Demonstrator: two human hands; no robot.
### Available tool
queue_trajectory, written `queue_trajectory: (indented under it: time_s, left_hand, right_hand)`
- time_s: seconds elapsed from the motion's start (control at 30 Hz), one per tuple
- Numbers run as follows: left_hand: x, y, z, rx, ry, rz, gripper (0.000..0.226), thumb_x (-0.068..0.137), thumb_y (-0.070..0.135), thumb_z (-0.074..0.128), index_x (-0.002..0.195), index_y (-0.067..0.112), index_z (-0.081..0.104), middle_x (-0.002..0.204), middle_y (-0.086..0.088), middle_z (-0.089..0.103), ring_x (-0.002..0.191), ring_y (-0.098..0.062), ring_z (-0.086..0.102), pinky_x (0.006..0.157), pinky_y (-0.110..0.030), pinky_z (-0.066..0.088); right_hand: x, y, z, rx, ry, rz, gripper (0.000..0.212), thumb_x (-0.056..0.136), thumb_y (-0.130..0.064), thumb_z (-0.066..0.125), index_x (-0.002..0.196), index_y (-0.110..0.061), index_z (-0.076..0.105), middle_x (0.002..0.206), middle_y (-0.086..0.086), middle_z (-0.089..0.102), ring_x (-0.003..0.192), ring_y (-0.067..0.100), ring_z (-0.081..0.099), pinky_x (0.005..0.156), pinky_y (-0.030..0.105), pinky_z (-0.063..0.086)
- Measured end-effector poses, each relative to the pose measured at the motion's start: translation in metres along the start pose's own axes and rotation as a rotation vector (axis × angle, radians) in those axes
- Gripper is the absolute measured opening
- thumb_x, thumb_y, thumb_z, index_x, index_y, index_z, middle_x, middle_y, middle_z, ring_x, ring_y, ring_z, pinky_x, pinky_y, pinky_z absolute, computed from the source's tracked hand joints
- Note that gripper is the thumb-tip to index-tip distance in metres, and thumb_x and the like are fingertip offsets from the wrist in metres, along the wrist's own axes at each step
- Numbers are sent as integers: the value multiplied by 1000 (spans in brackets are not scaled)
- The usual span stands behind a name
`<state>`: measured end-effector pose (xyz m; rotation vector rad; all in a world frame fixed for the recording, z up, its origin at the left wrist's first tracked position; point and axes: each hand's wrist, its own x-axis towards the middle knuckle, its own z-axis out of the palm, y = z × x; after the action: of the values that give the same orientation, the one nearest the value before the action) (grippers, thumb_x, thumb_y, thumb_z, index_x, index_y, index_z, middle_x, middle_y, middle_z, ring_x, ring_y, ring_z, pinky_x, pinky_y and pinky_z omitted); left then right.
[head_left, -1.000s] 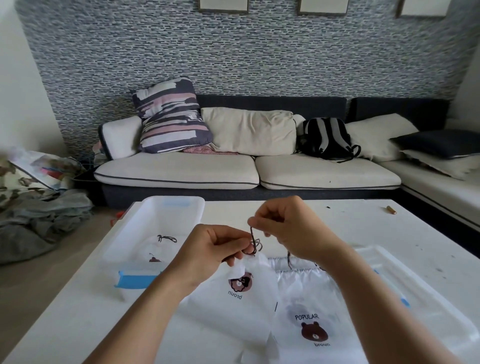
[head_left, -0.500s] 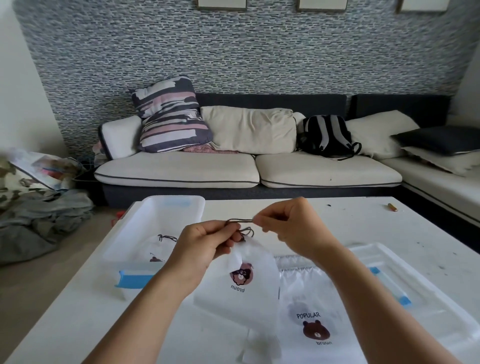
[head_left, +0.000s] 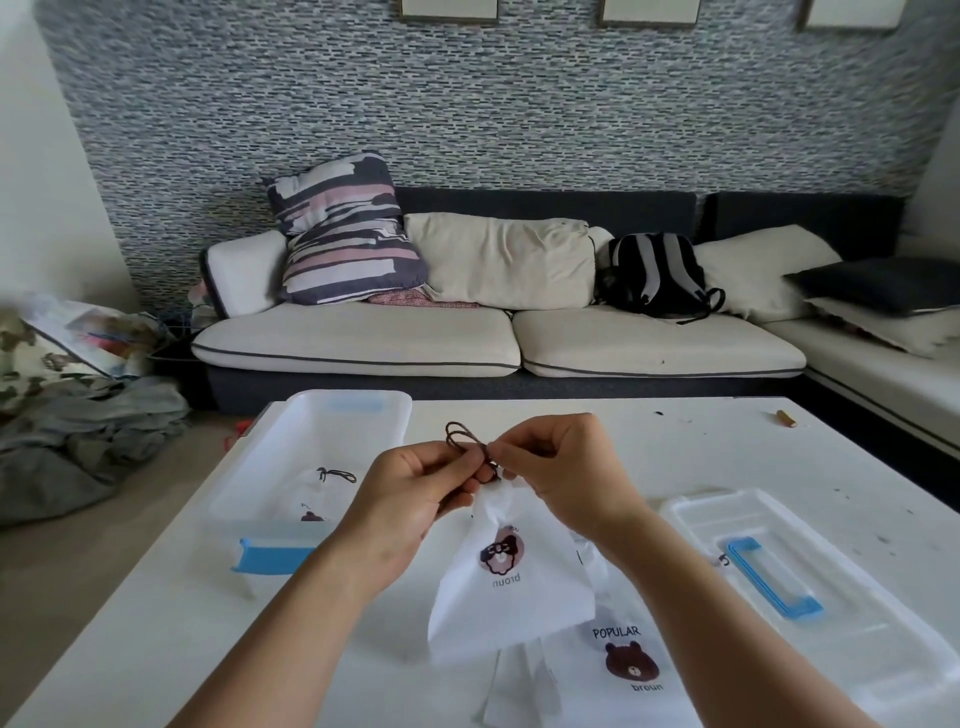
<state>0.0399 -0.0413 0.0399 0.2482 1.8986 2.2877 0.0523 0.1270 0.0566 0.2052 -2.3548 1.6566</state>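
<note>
S1: Hands closer vs 0.5 s ago. Brown cord (head_left: 460, 434) was stretched flat between them, now it's bunched into thin loops that stick up and left above the L thumb.

S2: Grip?

S1: L hand (head_left: 415, 499) has thumb and curled fingers pinching the cord low down, by the pouch neck. R hand (head_left: 563, 475) has thumb and forefinger tips pressed together on the same cord just right of the loops, other fingers curled under. Hands nearly touching.

S2: Pouch loc?

S1: White pouch (head_left: 511, 582) hangs from the cord under both hands, off the table (head_left: 701, 452), above its near middle. Thin, soft, matte fabric. Neck gathered into pleats, body flares to a wide, slightly crumpled bottom edge. Brown bear print w/ bow on front, its text mirrored.

S2: Rest?

S1: 2nd pouch (head_left: 639, 691) lies flat on the table below it, same fabric, bear head + "POPULAR". Left: rect. translucent plastic bin (head_left: 358, 397), rounded corners, blue clip on the near end, a tied pouch (head_left: 311, 493) inside. Right: matching clear lid (head_left: 857, 639) flat on the table, blue handle (head_left: 774, 582). Tabletop is smooth white w/ dark specks. Behind: sofa (head_left: 363, 338) w/ cream cushions on a dark base, striped pillow (head_left: 343, 234), black-grey backpack (head_left: 654, 270).
</note>
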Motion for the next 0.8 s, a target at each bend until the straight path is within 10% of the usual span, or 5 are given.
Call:
queue_trajectory:
  time_s: [0.6, 0.8]
  left_hand:
    - [6, -9, 3, -31, 207, 94, 5, 86, 9, 73, 87, 7, 78, 82, -13, 75, 71, -14, 65, 64, -16, 53]
    - [8, -11, 4, -43, 163, 69, 9, 90, 12, 70, 90, 5, 76, 76, -4, 73, 66, -7, 62, 66, -17, 54]
  right_hand:
    - [-1, 0, -4, 202, -188, 153, 20, 96, 1, 59, 101, -3, 78, 78, 6, 71, 60, 11, 47, 57, 19, 43]
    - [1, 2, -10, 48, -78, 99, 7, 87, -7, 75, 83, -3, 78, 67, 7, 72, 46, 7, 49, 47, 18, 40]
